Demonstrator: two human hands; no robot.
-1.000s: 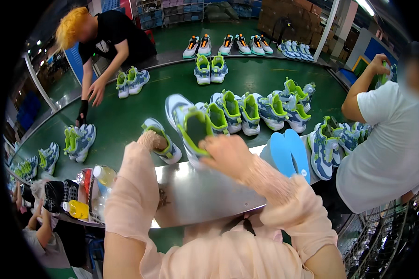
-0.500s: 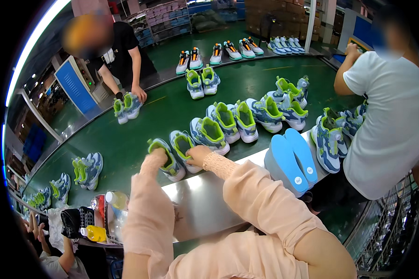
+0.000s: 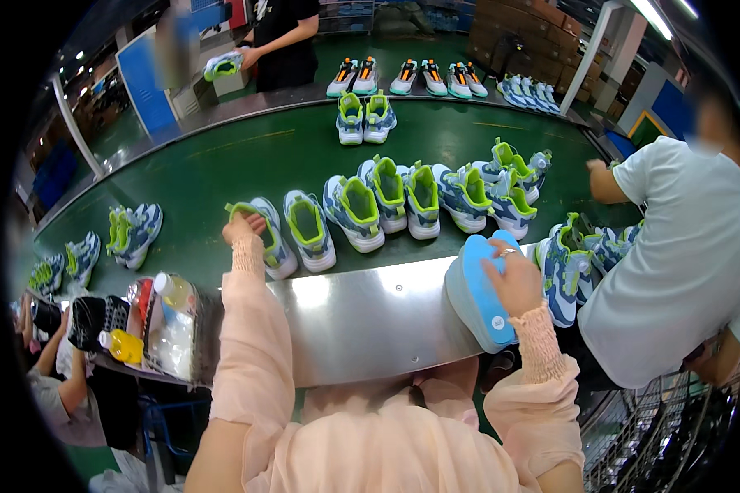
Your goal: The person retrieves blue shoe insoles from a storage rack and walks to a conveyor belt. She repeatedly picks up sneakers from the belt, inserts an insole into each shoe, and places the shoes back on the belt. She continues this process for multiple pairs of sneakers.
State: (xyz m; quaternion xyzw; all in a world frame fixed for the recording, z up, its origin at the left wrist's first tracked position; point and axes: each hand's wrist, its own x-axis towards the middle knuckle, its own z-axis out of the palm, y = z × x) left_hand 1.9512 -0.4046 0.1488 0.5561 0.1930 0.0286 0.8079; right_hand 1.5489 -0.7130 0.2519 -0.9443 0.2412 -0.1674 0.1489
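A row of grey-blue and white sneakers with lime-green linings stands along the near edge of the green conveyor. At its left end, my left hand (image 3: 245,227) is at the heel opening of the leftmost sneaker (image 3: 276,246), fingers stretched out and apart. Beside that shoe stands its neighbour, a matching sneaker (image 3: 308,234), untouched. On the right, my right hand (image 3: 516,281) lies over a stack of light blue insoles (image 3: 472,287), fingers spread on the top ones and hiding part of them. Whether it grips one does not show.
The metal ledge (image 3: 362,320) runs before me. A basket (image 3: 173,329) with bottles stands left. Across the green conveyor (image 3: 247,168) are other sneakers (image 3: 365,117) and a person in black holding a shoe (image 3: 223,66). A person in a white shirt (image 3: 674,263) stands close on my right.
My right hand has left the second sneaker and moved right onto the insoles. My left hand stays at the leftmost sneaker. The person across has lifted shoes off the conveyor. The view has shifted.
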